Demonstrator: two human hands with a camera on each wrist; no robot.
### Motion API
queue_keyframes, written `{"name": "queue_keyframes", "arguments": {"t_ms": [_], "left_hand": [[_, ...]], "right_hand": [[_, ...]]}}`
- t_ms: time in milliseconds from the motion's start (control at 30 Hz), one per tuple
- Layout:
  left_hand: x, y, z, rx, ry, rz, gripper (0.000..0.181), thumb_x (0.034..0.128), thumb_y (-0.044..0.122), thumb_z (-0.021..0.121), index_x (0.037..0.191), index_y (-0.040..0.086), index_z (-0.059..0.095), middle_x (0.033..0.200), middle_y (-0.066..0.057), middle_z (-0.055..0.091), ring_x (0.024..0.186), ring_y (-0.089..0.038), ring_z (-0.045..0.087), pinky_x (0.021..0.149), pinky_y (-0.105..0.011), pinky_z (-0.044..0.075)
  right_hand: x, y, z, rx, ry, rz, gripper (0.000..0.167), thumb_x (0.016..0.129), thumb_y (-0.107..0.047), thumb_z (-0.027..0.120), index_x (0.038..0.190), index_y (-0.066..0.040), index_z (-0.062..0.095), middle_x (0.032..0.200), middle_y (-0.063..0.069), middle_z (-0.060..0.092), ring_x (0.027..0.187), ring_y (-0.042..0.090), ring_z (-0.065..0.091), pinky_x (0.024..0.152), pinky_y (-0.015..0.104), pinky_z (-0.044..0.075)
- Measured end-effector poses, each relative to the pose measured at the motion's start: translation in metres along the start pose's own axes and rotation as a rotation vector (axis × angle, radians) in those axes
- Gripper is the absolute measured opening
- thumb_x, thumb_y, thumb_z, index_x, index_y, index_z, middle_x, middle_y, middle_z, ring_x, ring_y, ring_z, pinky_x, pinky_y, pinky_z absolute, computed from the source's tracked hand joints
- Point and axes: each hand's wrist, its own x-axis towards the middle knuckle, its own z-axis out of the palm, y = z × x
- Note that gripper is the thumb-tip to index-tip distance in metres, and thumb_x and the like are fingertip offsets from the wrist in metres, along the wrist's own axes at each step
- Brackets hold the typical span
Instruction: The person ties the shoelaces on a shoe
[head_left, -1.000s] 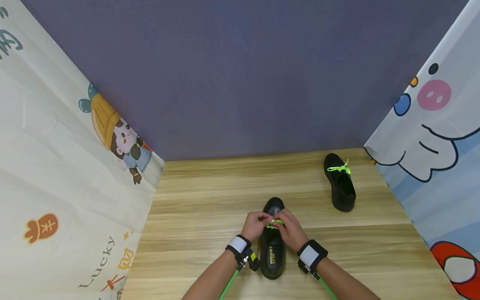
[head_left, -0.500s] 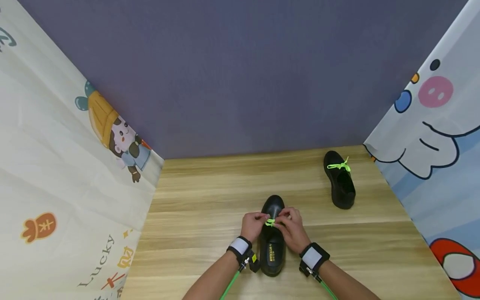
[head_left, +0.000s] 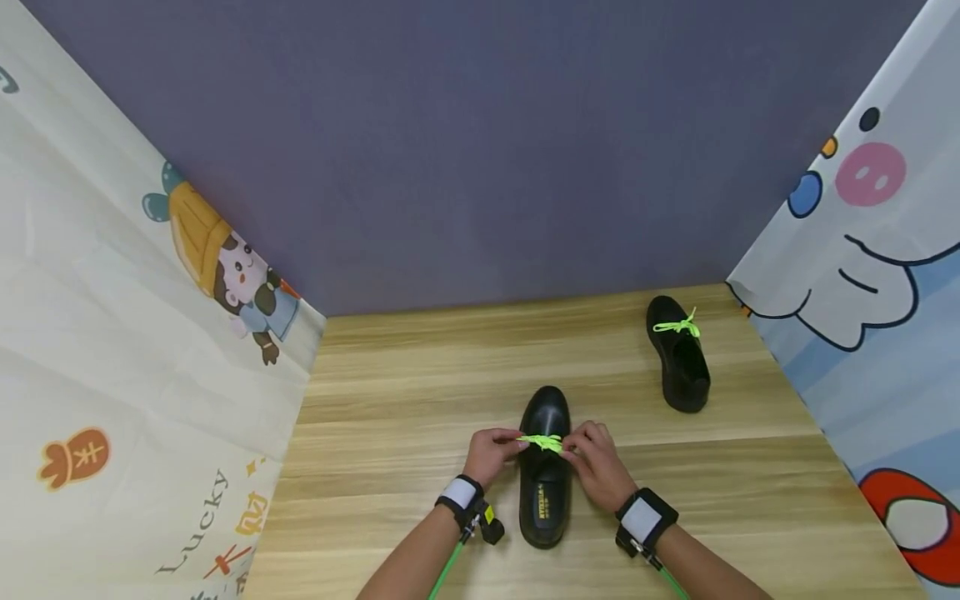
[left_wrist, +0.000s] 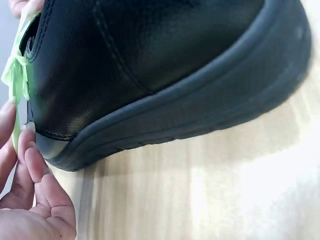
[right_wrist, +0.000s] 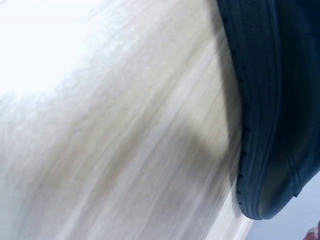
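Observation:
A black leather shoe (head_left: 546, 411) lies on the wooden surface between the two hands, its toe pointing away. Across its front runs a neon green shoelace (head_left: 543, 442), with a knot and loops over the middle. At the left, the left hand (head_left: 490, 456) pinches one side of the lace between thumb and fingers; the left wrist view shows the lace (left_wrist: 18, 75) drawn taut from the knot. On the opposite side, the right hand (head_left: 597, 463) pinches the lace's other side. Only a fingertip of it enters the right wrist view, beside the shoe (right_wrist: 270, 110).
A second black shoe (head_left: 684, 367) with a tied green lace stands farther back on the right. The wooden surface (head_left: 405, 367) ends at a purple-grey wall (head_left: 480, 167). Printed white sheets hang on the left (head_left: 97, 333) and right (head_left: 922, 350).
Both hands have moved apart, left hand to the left and right hand to the right, stretching the lace sideways. More of the knot and loops shows. The shoe stays between them.

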Motion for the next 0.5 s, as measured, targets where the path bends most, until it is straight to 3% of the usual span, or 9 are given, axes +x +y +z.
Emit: {"name": "queue_keyframes", "arguments": {"t_ms": [100,267,500], "left_hand": [[-0.002,0.001,-0.001,0.03,0.01,0.02,0.02,0.0824,0.008,0.082,0.097,-0.005,0.077,0.091,-0.014,0.075,0.08,-0.011,0.067,0.069,-0.024,0.054],[-0.004,0.002,-0.002,0.184,0.079,0.089,0.015,0.081,0.015,0.084,0.088,0.002,0.079,0.081,-0.006,0.075,0.07,-0.006,0.064,0.061,-0.022,0.05],[-0.005,-0.005,-0.005,0.324,0.132,0.161,0.012,0.0813,0.017,0.084,0.078,0.007,0.078,0.072,0.0,0.073,0.064,-0.004,0.058,0.058,-0.022,0.047]], "right_hand": [[0.0,0.0,-0.003,0.01,-0.042,0.018,0.015,0.084,-0.005,0.074,0.092,-0.012,0.064,0.09,-0.003,0.054,0.087,0.017,0.046,0.079,0.032,0.034],[-0.001,0.0,-0.006,0.002,-0.111,0.023,0.008,0.092,-0.01,0.069,0.095,-0.011,0.062,0.088,-0.006,0.057,0.083,0.011,0.051,0.076,0.03,0.041],[-0.004,0.001,-0.012,0.0,-0.143,0.041,0.017,0.087,0.002,0.071,0.094,-0.008,0.06,0.087,-0.004,0.056,0.08,0.007,0.051,0.07,0.027,0.045]]}}
